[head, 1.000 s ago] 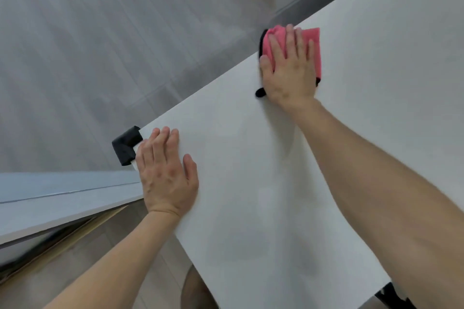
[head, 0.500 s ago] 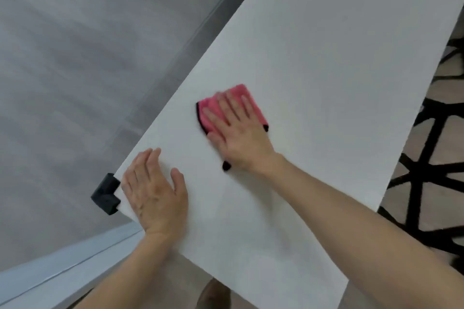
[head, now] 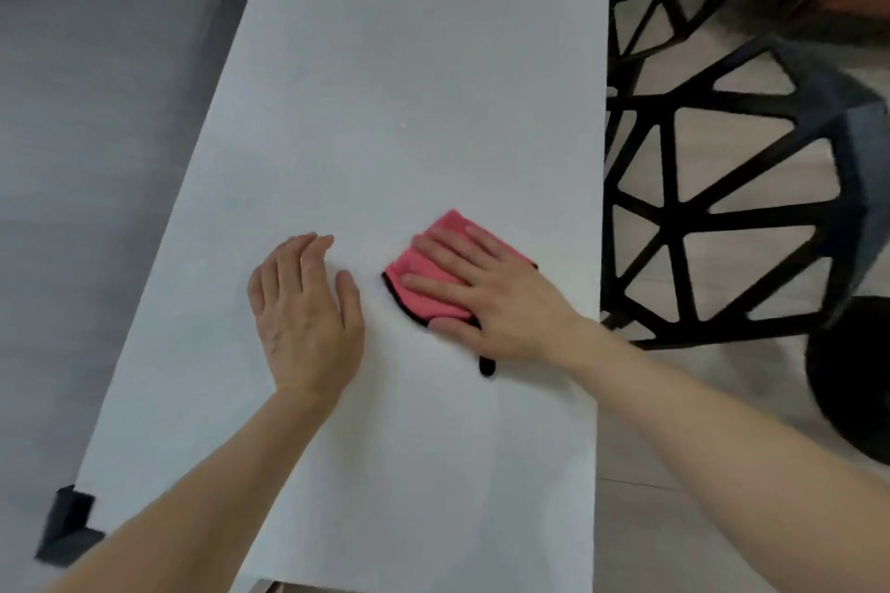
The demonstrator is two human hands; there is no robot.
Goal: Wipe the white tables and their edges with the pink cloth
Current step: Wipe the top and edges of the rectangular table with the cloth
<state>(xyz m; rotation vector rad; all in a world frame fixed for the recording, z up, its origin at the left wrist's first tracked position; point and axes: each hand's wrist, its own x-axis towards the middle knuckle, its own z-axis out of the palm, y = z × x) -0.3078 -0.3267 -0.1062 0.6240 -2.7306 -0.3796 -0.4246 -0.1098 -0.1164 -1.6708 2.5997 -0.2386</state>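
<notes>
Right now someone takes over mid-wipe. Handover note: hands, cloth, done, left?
Right hand: flat on the pink cloth, pressing it to the white table.
Left hand: flat on the table beside the cloth, not touching it, holding nothing.
Cloth: nearer the table's right edge, by the black lattice chair.
Done: unclear, the surface shows no wipe marks.
Left: probably the rest of the top, then the edges.

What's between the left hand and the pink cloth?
Nothing but a narrow strip of bare white table. The head view shows the left hand flat beside the pink cloth, not touching it; the right hand presses the cloth.
</notes>
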